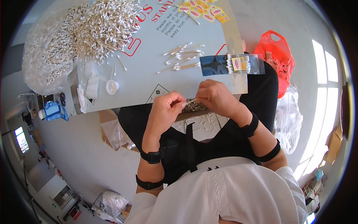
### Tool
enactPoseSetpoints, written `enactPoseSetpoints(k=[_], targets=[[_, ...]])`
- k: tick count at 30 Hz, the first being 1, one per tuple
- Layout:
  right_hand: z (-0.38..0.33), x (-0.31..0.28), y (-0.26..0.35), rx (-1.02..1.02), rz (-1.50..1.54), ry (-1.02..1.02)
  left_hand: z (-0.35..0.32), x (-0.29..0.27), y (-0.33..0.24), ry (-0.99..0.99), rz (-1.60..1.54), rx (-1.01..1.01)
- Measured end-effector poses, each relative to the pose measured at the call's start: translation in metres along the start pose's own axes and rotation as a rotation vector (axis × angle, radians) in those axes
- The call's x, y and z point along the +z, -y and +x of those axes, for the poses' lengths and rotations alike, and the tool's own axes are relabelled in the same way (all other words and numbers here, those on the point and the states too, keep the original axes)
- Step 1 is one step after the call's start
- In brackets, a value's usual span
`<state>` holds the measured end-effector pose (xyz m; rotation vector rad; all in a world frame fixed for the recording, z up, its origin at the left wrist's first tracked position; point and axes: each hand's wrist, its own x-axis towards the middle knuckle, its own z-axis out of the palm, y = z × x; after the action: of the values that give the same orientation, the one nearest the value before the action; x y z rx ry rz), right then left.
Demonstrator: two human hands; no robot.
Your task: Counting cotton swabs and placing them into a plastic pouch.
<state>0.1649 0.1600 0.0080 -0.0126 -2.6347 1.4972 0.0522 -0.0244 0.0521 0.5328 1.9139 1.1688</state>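
Note:
My left hand (164, 112) and my right hand (217, 98) meet just off the near edge of the table, over my lap. Both are closed in a pinch, and a thin cotton swab (191, 101) spans the gap between the fingertips. Beyond them, several loose cotton swabs (186, 56) lie in a rough row on the table. To their right sits a clear and dark plastic sleeve (213, 66), with a neat row of swabs and a yellow-and-red label card (238, 64) on it. Below my hands, more swabs show in a box, partly hidden.
A big heap of swabs (106, 28) spills from a clear bag (35, 71) at the far left. Near it stand a small white cup (112, 87) and white pads (92, 80). Yellow label cards (203, 10) lie at the far edge. A red plastic bag (276, 56) hangs right of the table.

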Motion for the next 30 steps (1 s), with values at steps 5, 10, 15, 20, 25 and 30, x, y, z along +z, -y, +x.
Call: enactPoseSetpoints(k=[5, 10, 15, 20, 25, 30], targets=[[-0.010, 0.002, 0.001, 0.058, -0.193, 0.155, 0.000, 0.002, 0.018, -0.031, 0.372, -0.023], [0.006, 0.000, -0.011, 0.201, -0.091, -0.140, 0.042, 0.001, 0.037, -0.459, 0.374, 0.170], [0.025, -0.004, -0.023, 0.278, -0.014, -0.412, 0.075, -0.007, 0.047, -0.653, 0.558, 0.274], [0.032, -0.004, -0.034, 0.243, -0.043, -0.512, 0.096, 0.007, 0.031, -0.638, 0.522, 0.370], [0.037, 0.001, -0.032, 0.264, -0.033, -0.495, 0.112, 0.007, 0.020, -0.585, 0.623, 0.409], [0.031, 0.002, -0.034, 0.260, 0.060, -0.576, 0.103, -0.002, 0.010, -0.495, 0.180, 0.442]])
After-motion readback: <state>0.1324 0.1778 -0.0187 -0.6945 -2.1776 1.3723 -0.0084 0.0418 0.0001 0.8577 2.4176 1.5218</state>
